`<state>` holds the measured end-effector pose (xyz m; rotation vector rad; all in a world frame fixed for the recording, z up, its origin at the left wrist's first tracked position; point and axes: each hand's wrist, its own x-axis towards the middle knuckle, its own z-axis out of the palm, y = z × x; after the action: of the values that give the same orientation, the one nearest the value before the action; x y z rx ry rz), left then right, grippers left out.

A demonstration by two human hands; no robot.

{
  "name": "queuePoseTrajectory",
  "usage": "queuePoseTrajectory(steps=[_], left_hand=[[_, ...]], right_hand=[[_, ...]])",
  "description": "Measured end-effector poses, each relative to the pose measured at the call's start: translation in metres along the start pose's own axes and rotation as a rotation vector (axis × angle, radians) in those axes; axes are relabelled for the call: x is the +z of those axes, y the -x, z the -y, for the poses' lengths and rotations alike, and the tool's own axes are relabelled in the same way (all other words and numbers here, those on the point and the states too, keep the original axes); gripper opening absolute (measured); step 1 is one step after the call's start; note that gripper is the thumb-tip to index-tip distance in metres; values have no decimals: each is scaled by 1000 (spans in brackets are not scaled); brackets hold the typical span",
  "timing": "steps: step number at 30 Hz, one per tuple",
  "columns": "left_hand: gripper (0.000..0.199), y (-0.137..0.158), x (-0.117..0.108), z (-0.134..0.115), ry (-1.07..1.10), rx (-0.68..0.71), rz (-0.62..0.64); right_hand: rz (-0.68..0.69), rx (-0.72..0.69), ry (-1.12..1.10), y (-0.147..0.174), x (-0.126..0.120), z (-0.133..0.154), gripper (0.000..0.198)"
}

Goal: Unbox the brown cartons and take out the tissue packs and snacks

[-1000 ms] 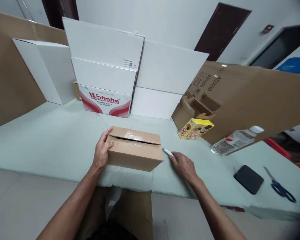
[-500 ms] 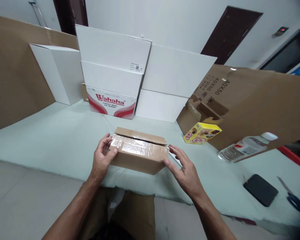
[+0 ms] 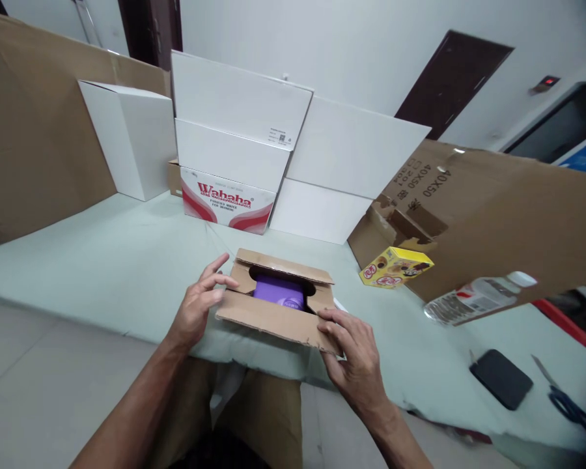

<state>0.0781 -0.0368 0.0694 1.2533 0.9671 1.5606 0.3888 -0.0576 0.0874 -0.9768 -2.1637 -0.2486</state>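
Observation:
A small brown cardboard box sits near the table's front edge with its two long top flaps apart. Through the gap a purple package shows inside, partly covered by the short end flaps. My right hand grips the right corner of the front flap, fingers on top and thumb below. At the box's left end is my left hand, fingers spread, the fingertips at the left end flap.
White Wahaha cartons stand at the back. To the right are a yellow box, a torn brown carton, a lying water bottle, a black flat object and scissors. Large cardboard panels flank the table.
The brown box's taped top has come open; its front flap now leans toward me and the purple package shows. My right hand has closed on that flap, while my left hand's fingers have spread.

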Motion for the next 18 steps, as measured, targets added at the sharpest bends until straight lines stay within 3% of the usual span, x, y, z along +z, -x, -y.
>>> queuePoseTrajectory(steps=[3, 9, 13, 18], left_hand=[[19, 1, 10, -6, -315, 63, 36], [27, 6, 19, 3, -520, 183, 65], [35, 6, 13, 4, -667, 301, 111], [49, 0, 9, -14, -882, 399, 314]], right_hand=[[84, -25, -68, -8, -10, 2, 28], [296, 49, -99, -49, -30, 13, 32], [545, 48, -91, -83, -15, 21, 45], [716, -79, 163, -103, 7, 15, 56]])
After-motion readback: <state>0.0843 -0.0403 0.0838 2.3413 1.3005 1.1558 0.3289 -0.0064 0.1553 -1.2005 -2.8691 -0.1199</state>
